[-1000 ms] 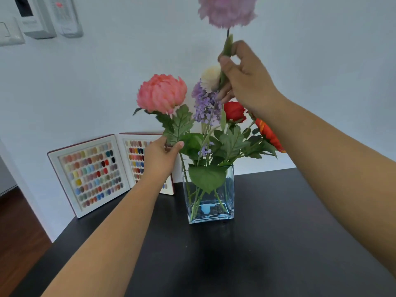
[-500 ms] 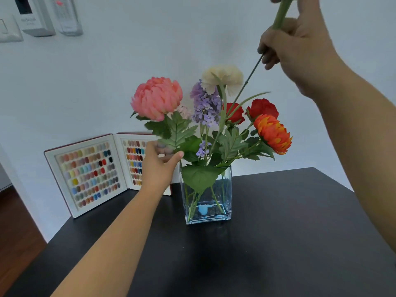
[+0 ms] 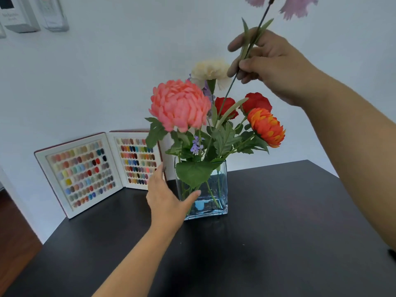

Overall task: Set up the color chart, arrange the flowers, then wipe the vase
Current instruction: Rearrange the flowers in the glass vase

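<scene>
Pink flower stem [image 3: 246, 54] is pinched in the right hand [image 3: 272, 65], slanting down-left from it into the bouquet; directly below that hand sits the vase [image 3: 214, 202] on the worktop [image 3: 278, 232], left hand [image 3: 167, 198] flat, fingers straight, against its side

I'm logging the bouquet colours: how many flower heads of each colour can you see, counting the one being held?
Coral pink chrysanthemum: 1
Cream carnation: 1
Red roses: 2
Orange chrysanthemum: 1
Purple sprig: 1
Pale pink flower, stem held by the right hand: 1
Total: 7
</scene>
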The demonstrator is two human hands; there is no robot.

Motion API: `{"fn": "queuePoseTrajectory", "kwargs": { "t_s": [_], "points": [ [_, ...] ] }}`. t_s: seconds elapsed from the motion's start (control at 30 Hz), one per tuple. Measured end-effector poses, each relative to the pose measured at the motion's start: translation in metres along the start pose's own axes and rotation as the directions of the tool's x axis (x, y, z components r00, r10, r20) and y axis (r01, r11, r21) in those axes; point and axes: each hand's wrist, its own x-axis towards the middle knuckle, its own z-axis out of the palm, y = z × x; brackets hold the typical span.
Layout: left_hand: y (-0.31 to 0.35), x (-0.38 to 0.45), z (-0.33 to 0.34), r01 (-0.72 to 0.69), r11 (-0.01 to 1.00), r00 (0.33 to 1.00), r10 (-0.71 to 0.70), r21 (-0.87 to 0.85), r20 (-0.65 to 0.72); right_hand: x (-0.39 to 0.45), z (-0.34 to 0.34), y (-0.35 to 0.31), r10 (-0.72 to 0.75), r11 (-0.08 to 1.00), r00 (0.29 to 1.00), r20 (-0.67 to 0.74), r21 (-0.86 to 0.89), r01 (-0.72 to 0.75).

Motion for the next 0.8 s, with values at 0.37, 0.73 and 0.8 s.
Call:
{"fn": "queuePoseTrajectory", "kwargs": {
  "t_s": [0.37, 0.73, 0.8],
  "points": [
    [0.031, 0.082, -0.002, -0.045, 0.984, 0.995, 0.029, -0.174, -0.094, 0.013, -0.003, 0.02, 0.163, 0.968, 0.98, -0.112, 0.213, -0.136],
    [0.035, 0.122, -0.007, 0.124, 0.94, 0.992, -0.127, -0.317, 0.011, 0.04, 0.066, 0.04, 0.3, 0.947, 0.947, 0.115, 0.087, -0.311],
    [0.034, 0.121, -0.005, 0.121, 0.932, 0.992, -0.121, -0.343, 0.02, 0.039, 0.082, 0.043, 0.323, 0.939, 0.937, 0.136, 0.079, -0.335]
  ]
}}
